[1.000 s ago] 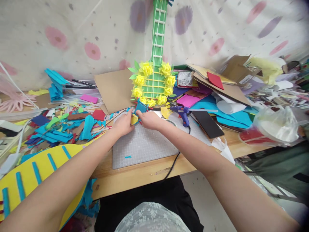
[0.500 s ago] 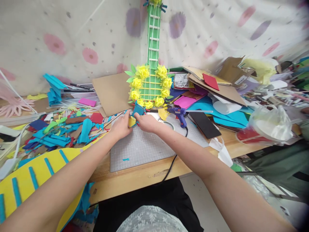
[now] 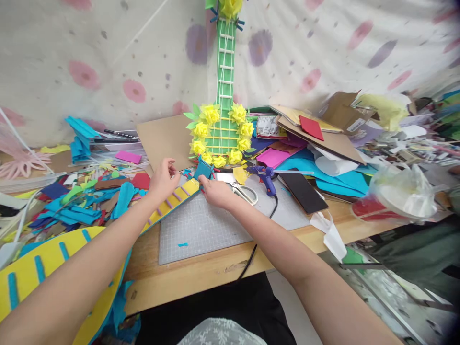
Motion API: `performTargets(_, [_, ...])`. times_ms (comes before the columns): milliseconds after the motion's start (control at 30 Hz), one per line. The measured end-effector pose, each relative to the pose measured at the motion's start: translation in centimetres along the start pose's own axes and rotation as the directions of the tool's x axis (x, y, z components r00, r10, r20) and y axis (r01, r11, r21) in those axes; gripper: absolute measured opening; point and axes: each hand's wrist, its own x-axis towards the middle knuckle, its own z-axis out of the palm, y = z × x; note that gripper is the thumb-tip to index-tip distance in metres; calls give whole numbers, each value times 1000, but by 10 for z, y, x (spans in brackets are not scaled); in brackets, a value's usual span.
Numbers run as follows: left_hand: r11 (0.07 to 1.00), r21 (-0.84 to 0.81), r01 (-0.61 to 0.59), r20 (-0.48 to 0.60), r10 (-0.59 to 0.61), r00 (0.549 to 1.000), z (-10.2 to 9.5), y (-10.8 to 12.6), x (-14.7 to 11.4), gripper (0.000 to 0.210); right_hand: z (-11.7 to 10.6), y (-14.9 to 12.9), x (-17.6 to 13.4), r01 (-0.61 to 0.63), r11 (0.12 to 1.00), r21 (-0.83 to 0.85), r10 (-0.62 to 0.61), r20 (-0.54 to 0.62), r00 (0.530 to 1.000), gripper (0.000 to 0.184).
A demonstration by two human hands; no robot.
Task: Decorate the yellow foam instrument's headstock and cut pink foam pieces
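Pinching the blue headstock (image 3: 203, 169) of the yellow craft guitar (image 3: 50, 256), my right hand (image 3: 215, 191) has its grip closed near where the headstock meets the neck (image 3: 185, 190). My left hand (image 3: 165, 177) is above the neck, its grip loosely curled and part open with nothing seen in it; the fingertips turn away, so I can't be sure they clear the neck. The guitar lies aslant, its broad body low on my left and its neck running up across the corner of the cutting mat (image 3: 204, 230) on the bench (image 3: 215, 268).

I judge it light for its length, probably foam sheet or felt over board: stiff along the neck, softer at the edges, not slippery. The headstock and the purple strips across the neck look stuck on, so they would be the fragile parts; hard pulling or twisting there could peel them. The better hold is flat along both edges of the neck, with the wide body supported from below. The headstock deserves only a light pinch, clear of the scissors (image 3: 237, 188) and hot glue gun (image 3: 266, 179) to its right.
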Motion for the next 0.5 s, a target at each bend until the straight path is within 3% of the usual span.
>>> performTargets(167, [996,2,90,-96,-90,991,-9,-7,13,20,1,-2,-1,-18,1000,3,18,10,1000,39])
performTargets(333, [998,-19,62,-144,-64,987,-13,-15,18,24,-1,-5,-3,-37,999,4,37,12,999,41])
performTargets(500, [999,-29,26,-276,-33,960,-17,-18,18,24,-3,-6,-4,-41,999,-19,41,23,999,41])
